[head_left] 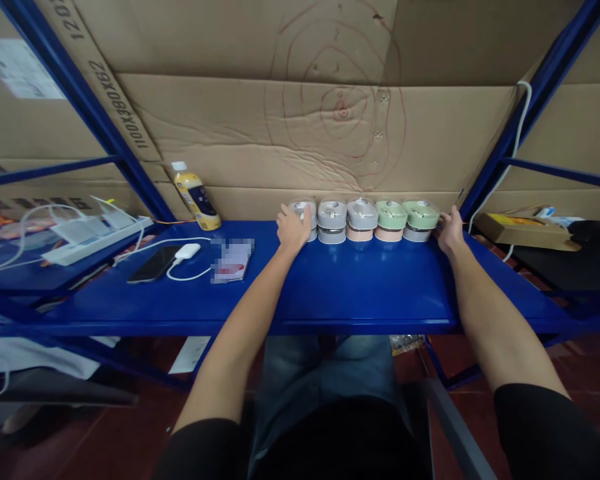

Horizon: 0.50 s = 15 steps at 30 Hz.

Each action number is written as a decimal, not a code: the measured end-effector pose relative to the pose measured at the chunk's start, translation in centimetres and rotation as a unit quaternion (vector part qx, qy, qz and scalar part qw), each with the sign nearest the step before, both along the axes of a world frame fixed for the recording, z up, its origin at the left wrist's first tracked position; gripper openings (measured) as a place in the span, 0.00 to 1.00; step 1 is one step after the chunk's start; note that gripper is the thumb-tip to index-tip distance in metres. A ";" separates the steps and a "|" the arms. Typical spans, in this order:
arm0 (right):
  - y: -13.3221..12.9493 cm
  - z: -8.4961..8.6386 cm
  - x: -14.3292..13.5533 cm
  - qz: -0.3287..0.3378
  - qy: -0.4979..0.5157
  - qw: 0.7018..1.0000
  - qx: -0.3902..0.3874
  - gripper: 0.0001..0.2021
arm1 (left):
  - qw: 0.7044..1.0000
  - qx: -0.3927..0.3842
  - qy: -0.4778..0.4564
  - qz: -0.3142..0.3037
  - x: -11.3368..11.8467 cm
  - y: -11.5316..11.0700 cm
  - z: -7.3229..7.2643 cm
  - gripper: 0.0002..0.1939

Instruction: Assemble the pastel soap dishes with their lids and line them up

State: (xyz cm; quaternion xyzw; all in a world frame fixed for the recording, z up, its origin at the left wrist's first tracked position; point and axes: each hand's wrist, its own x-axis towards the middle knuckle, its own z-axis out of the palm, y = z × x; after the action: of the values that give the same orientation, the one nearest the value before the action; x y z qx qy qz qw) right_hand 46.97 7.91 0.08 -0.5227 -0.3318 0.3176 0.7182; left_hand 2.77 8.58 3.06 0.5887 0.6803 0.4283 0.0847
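A row of small lidded containers stands along the back of the blue shelf, stacked two high. The upper ones have clear domed lids. At the left end my left hand [295, 227] curls round a grey lidded container [310, 212], partly covering it, thumb toward the front. Next to it are another grey lidded container [332, 215], a lavender-grey one [363, 215] and a light green one [391, 215]. At the right end my right hand [451, 231] presses its fingers on the side of a green lidded container [420, 215]. Peach and grey containers sit beneath.
The blue shelf [365, 287] backs onto a cardboard wall [205, 107] with red rings drawn on it. To the left stand a yellow bottle [196, 195], a dark phone [155, 264], a cabled white charger [187, 251] and a second phone [234, 260]. Blue posts frame both sides.
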 end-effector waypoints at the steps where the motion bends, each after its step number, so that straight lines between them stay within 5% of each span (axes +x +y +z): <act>1: 0.0 0.1 -0.2 0.012 0.008 1.000 -0.010 0.27 | 1.000 0.005 -0.012 -0.011 -0.3 0.1 0.0 0.44; 15: -1.0 0.6 -2.4 0.132 -0.030 0.989 -0.056 0.32 | 0.995 0.033 -0.083 -0.047 -6.2 2.0 -0.1 0.31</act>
State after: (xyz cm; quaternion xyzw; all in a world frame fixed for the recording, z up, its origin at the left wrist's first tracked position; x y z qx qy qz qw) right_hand 44.55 6.89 0.65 -0.5229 -0.4013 0.4118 0.6293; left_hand -3.39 10.63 2.96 0.5851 0.6280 0.4933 0.1410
